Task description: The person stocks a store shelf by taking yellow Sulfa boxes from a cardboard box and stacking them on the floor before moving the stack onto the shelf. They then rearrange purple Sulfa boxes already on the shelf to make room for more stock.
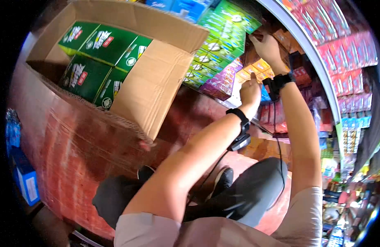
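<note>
My right hand [268, 48] reaches in at the shelf, close to the end of a stack of green boxes [223, 39]. Its thumb and fingers are apart, with nothing visible between them. Lower down, my left hand [250, 94] is beside small orange-yellow boxes [259, 67] and a purple box [221, 83]. One digit of it points up; the other fingers are hidden, so any hold there cannot be made out. Both wrists wear black straps with a small device, and thin cables run down from them.
At the left an open cardboard carton [157, 78] holds several dark green boxes [110, 43] on the red floor [66, 136]. Blue boxes [186, 9] stand behind it. A curved shelf edge [317, 53] and hanging pink packets [342, 51] border the right. A blue box [26, 177] lies far left.
</note>
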`<action>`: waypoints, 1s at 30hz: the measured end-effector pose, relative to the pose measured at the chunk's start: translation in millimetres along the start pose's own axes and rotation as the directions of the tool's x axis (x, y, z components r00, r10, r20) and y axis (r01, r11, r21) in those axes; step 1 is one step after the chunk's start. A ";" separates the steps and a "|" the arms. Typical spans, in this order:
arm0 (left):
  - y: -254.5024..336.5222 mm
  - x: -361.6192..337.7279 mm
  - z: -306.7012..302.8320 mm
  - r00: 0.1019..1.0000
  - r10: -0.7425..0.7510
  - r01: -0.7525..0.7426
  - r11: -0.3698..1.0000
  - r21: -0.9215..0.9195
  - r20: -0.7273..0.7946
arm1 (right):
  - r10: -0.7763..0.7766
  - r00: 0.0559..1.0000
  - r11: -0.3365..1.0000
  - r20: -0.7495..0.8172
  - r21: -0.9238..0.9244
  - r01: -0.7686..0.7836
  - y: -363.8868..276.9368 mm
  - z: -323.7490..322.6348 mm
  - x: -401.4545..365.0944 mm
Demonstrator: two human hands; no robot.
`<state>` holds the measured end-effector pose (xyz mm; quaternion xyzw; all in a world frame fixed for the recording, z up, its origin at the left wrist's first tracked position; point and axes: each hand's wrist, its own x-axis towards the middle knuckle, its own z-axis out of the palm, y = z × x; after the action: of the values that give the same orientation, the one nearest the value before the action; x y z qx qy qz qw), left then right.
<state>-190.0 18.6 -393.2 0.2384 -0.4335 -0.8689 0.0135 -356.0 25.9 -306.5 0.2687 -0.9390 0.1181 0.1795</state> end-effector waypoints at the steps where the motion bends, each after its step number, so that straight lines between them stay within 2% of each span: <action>1: 1.2 -0.6 10.3 0.999 -0.007 0.008 1.000 0.026 -0.039 | -0.064 0.996 0.997 0.055 -0.036 0.066 -8.2 -15.6 1.6; 2: 29.8 -14.8 6.5 0.997 -0.008 0.012 0.998 0.059 -0.079 | -0.124 0.987 0.989 0.105 -0.065 0.131 -17.1 -29.4 5.6; 3: 54.8 -36.0 0.7 0.998 -0.055 0.057 0.997 0.054 -0.034 | -0.078 0.978 0.955 0.191 -0.266 0.129 -13.1 -33.9 13.2; 4: 48.8 -30.4 8.7 0.998 0.023 -0.017 0.995 0.093 -0.057 | -0.038 0.931 0.903 0.362 -0.386 0.187 -38.6 -53.1 18.0; 6: 55.6 -24.8 16.4 1.000 -0.002 0.002 1.000 0.026 0.002 | -0.067 0.944 0.818 0.323 -0.523 0.237 -38.0 -43.8 32.9; 8: 85.9 -31.1 10.5 0.999 0.039 -0.038 0.998 0.040 -0.019 | -0.128 0.960 0.779 0.249 -0.574 0.253 -35.4 -33.5 48.7; 10: 94.0 -22.3 8.3 0.996 0.085 -0.085 0.993 0.081 0.004 | -0.138 0.966 0.787 0.221 -0.568 0.242 -31.0 -29.8 52.8; 12: 78.7 9.1 11.3 0.959 0.283 -0.278 0.948 0.158 -0.009 | -0.119 0.972 0.809 0.201 -0.548 0.213 -21.2 -31.1 50.4; 14: 101.8 10.8 -3.5 1.000 0.006 -0.006 0.996 0.086 0.005 | -0.049 0.973 0.832 0.227 -0.529 0.166 -20.2 -40.5 46.8; 17: 77.5 34.2 2.7 0.966 0.243 -0.228 0.962 0.152 -0.088 | 0.060 0.949 0.906 0.309 -0.417 0.079 -29.2 -35.1 46.5; 18: 68.1 38.7 3.6 0.942 0.313 -0.267 0.917 0.296 -0.121 | 0.062 0.948 0.945 0.312 -0.324 0.044 -19.1 -27.3 49.1; 19: 65.0 38.1 -0.6 0.949 0.311 -0.278 0.903 0.328 -0.052 | 0.053 0.950 0.971 0.307 -0.239 0.023 -5.7 -18.9 52.7; 21: 67.0 38.9 -12.3 0.941 0.326 -0.336 0.855 0.396 0.094 | -0.202 0.960 0.973 0.191 -0.075 0.220 75.7 17.9 86.4; 22: 64.5 33.0 -8.6 0.955 0.293 -0.249 0.872 0.421 -0.043 | -0.201 0.965 0.973 0.169 -0.078 0.216 75.6 18.3 92.2; 24: 66.2 32.4 -13.5 0.991 0.111 -0.130 0.899 0.418 0.070 | -0.178 0.974 0.968 0.139 -0.154 0.199 56.2 10.8 90.8; 26: 54.9 32.1 -10.5 0.994 0.111 -0.098 0.911 0.402 -0.011 | -0.164 0.980 0.958 0.113 -0.220 0.185 39.1 5.5 91.6; 28: 44.1 40.4 -19.1 0.984 0.104 -0.157 0.888 0.433 0.142 | -0.168 0.982 0.949 0.086 -0.254 0.185 30.2 3.6 100.5; 29: 44.0 35.8 -17.2 0.989 0.134 -0.142 0.751 0.644 0.062 | -0.176 0.982 0.944 0.073 -0.271 0.189 28.3 2.3 106.9; 30: 40.8 31.9 -20.6 0.961 0.270 -0.182 0.761 0.623 -0.050 | -0.181 0.982 0.940 0.062 -0.281 0.191 27.3 1.2 113.2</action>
<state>-217.0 -29.7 -385.6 0.2345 -0.7149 -0.6549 0.0700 -460.8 -4.2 -265.7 0.3295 -0.9195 -0.0411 0.2102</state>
